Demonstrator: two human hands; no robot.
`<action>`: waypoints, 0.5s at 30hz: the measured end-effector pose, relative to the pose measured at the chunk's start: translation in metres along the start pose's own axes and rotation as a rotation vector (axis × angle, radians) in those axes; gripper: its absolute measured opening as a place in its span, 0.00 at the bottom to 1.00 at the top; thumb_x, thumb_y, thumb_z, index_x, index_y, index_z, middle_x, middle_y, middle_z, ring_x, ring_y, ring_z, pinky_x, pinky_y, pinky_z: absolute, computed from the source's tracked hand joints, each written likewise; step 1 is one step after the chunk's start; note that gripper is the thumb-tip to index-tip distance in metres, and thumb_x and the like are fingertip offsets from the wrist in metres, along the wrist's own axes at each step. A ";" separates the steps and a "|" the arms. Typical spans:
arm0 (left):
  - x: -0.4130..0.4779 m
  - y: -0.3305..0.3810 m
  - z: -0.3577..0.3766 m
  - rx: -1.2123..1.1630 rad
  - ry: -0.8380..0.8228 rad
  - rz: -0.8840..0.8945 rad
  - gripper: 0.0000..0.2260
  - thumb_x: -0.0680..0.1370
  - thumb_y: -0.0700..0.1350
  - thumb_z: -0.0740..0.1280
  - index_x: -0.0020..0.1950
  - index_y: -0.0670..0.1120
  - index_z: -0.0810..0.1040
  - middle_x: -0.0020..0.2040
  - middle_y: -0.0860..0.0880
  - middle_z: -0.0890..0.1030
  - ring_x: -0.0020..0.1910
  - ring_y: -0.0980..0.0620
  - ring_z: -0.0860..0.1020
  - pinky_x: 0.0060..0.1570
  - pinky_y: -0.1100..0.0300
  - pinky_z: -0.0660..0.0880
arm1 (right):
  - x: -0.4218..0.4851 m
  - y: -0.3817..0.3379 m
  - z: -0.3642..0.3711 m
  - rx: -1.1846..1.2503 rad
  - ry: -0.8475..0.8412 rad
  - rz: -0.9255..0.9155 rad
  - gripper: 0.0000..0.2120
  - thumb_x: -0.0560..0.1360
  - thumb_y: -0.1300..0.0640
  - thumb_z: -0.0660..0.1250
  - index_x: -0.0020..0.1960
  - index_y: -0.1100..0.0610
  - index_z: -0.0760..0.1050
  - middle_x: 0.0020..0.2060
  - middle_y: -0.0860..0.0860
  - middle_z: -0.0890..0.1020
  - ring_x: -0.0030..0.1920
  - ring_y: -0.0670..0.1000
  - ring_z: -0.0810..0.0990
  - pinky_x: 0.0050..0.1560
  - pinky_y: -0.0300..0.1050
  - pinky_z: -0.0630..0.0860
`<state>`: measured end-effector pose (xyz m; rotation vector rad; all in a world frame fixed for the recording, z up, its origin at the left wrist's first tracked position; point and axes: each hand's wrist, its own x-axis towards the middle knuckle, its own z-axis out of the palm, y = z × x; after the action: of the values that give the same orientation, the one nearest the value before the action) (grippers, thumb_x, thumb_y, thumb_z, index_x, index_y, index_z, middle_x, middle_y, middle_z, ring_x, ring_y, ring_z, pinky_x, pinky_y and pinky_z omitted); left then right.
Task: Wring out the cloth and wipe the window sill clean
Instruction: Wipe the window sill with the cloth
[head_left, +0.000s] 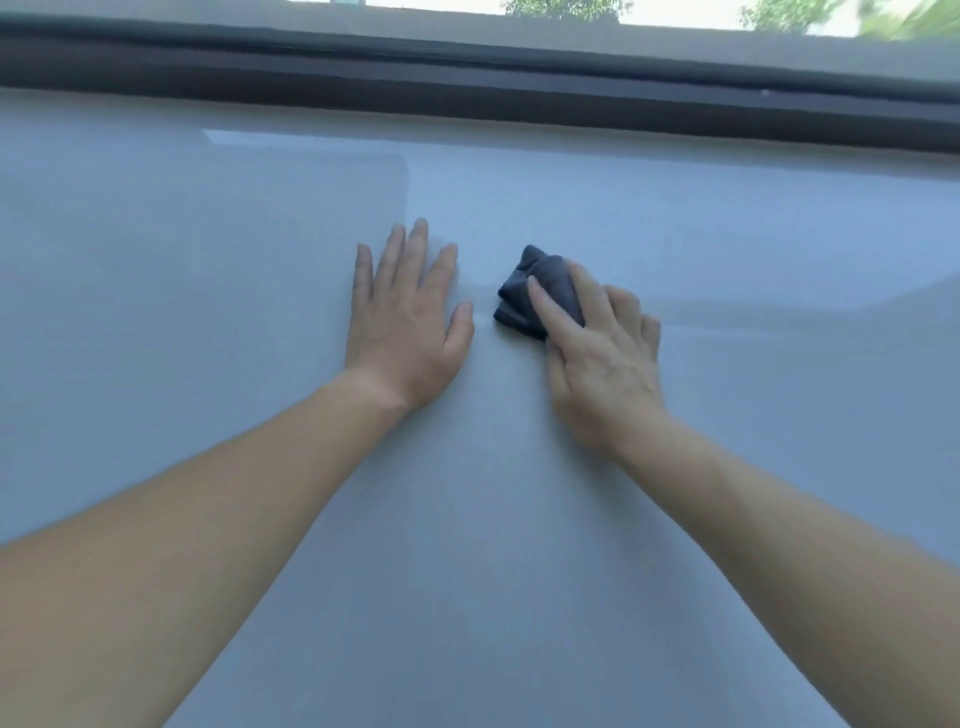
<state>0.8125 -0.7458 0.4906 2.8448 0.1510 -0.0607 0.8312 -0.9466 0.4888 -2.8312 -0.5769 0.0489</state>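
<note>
A small dark grey cloth, bunched into a wad, lies on the wide pale grey window sill. My right hand rests on top of it, with fingers curled over the wad and pressing it onto the sill. My left hand lies flat on the sill a little to the left of the cloth, fingers straight and spread, holding nothing. Both bare forearms reach in from the bottom corners.
A dark window frame rail runs along the far edge of the sill. Beyond it the glass shows green trees outside. A faint glossy patch marks the sill's far left.
</note>
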 end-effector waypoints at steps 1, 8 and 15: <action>0.007 -0.002 0.002 0.020 -0.022 -0.016 0.30 0.78 0.56 0.50 0.79 0.46 0.58 0.81 0.43 0.50 0.80 0.44 0.46 0.76 0.43 0.40 | -0.002 0.003 0.000 -0.001 -0.019 -0.085 0.28 0.75 0.57 0.60 0.74 0.42 0.64 0.76 0.48 0.60 0.64 0.56 0.62 0.57 0.51 0.59; 0.012 -0.005 0.004 0.053 -0.043 -0.027 0.31 0.79 0.58 0.49 0.80 0.48 0.53 0.82 0.45 0.46 0.80 0.47 0.41 0.77 0.46 0.39 | 0.089 0.043 -0.010 -0.002 0.168 0.409 0.28 0.76 0.58 0.56 0.73 0.41 0.64 0.74 0.48 0.63 0.66 0.61 0.64 0.60 0.54 0.60; 0.013 -0.004 0.007 0.050 -0.018 -0.013 0.31 0.78 0.57 0.52 0.78 0.45 0.60 0.81 0.42 0.52 0.80 0.45 0.47 0.77 0.42 0.45 | 0.106 -0.018 0.007 -0.053 0.009 -0.108 0.28 0.73 0.55 0.59 0.73 0.42 0.66 0.74 0.49 0.65 0.62 0.59 0.66 0.54 0.53 0.61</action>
<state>0.8247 -0.7423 0.4819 2.8925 0.1669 -0.0945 0.9212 -0.8879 0.4883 -2.8439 -0.7388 0.0006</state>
